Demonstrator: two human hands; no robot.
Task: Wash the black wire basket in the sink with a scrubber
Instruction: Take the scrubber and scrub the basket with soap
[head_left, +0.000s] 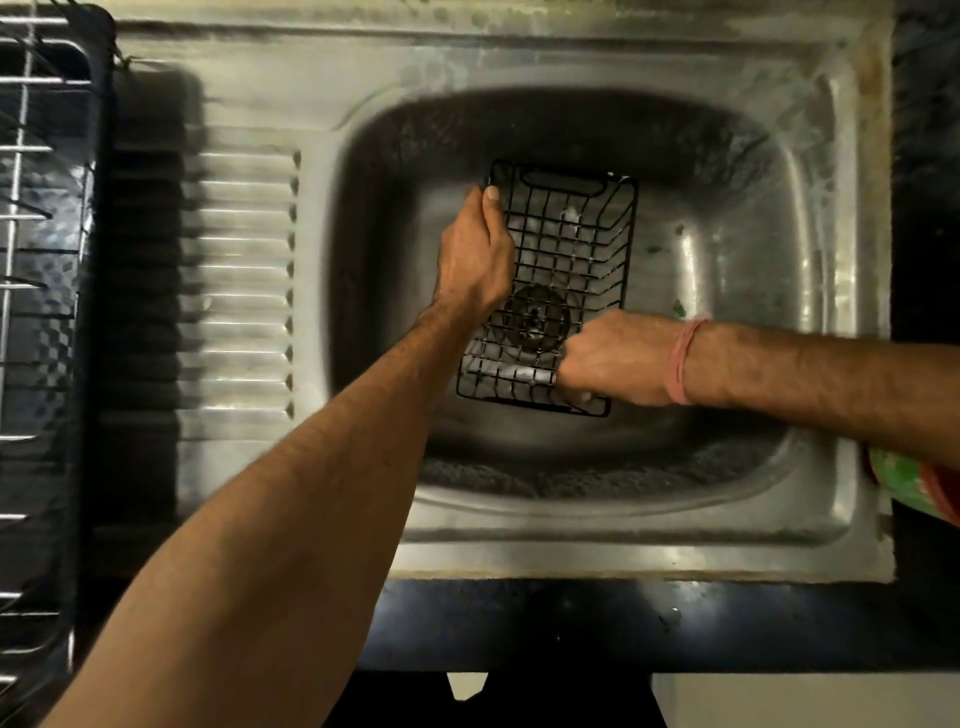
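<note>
Basket (566, 249) (black wire) lies in steel sink (727, 467), dark countertop (519, 623).

Steel sink (810, 249), centre: black wire basket (566, 249) lying over the drain. Left hand (475, 260) grips the basket's left rim, thumb on the far corner. Right hand (613, 358), fingers curled, at the basket's near right corner; contents hidden. Ribbed drainboard (239, 280) left; dish rack (36, 312) far left. Dark counter (571, 623) near.

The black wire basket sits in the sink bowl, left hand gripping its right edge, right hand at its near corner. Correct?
Not quite: in the head view the left hand grips the black wire basket's left edge. The rest holds: sink, right hand.
</note>
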